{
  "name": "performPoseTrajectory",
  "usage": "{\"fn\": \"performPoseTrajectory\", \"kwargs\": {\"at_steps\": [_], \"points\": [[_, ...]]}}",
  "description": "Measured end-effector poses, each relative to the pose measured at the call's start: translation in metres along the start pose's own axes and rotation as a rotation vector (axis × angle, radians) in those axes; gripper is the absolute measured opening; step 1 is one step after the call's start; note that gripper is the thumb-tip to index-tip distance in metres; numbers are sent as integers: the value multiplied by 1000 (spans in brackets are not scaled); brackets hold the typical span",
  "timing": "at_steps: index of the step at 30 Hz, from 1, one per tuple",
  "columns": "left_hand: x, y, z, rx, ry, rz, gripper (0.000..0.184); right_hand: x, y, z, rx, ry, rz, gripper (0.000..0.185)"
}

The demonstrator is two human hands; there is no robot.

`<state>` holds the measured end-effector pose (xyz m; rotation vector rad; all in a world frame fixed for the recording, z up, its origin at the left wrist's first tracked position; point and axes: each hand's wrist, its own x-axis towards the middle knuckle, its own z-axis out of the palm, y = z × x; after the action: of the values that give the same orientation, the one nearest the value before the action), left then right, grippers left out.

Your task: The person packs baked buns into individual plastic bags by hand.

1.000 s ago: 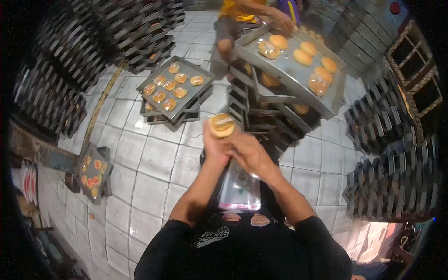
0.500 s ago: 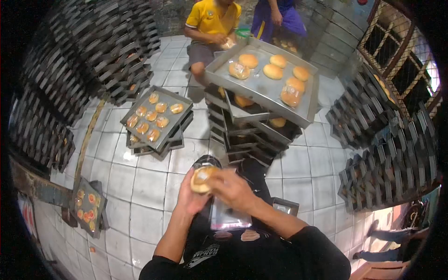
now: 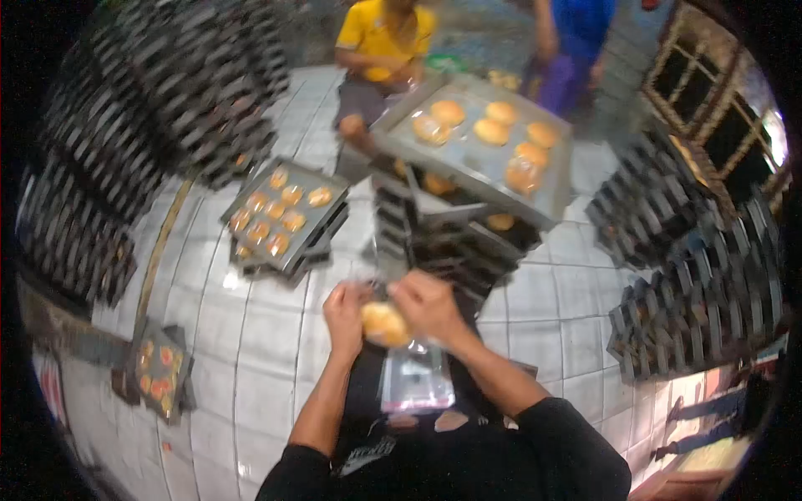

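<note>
A golden round bun hangs between my hands above my lap, apparently in a clear plastic bag whose outline is blurred. My left hand is closed at the bun's upper left, fingers pinched. On the upper right, my right hand is closed in the same way, smeared slightly by motion. A stack of clear plastic bags lies on my lap just below the bun.
Ahead, a large metal tray of buns tops a tall tray stack. Left of it, a lower tray holds several wrapped buns. More tray stacks line both sides. A person in a yellow shirt sits opposite; another in blue stands beside.
The bun has gone from resting in my left palm to hanging between both hands. My hands moved apart and upward. The person in purple trousers shifted right.
</note>
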<state>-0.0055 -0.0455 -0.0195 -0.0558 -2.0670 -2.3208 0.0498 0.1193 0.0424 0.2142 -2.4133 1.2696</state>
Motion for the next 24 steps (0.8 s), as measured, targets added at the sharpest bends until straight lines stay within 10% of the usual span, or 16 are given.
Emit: {"fn": "performPoseTrajectory", "kwargs": {"at_steps": [1,3,7,14,17,21,24], "points": [[2,-4,-5,99,29,39,29,7,13,6,17,116,-134,24],[15,-7,-12,47,81,-21,27,24,36,7,347,-117,575,29],[-4,-16,-40,254,166,242,26,-3,46,5,511,-202,690,33],[-32,-64,-65,-109,-83,-452,21,-92,57,42,875,-141,1094,22],[4,-48,-31,-479,-280,-360,17,-51,40,1,940,19,760,18],[6,10,22,-688,-254,-227,37,27,8,-95,-51,305,-8,13],[-23,-20,11,239,-459,109,46,63,-4,-138,-594,384,-227,23]]}}
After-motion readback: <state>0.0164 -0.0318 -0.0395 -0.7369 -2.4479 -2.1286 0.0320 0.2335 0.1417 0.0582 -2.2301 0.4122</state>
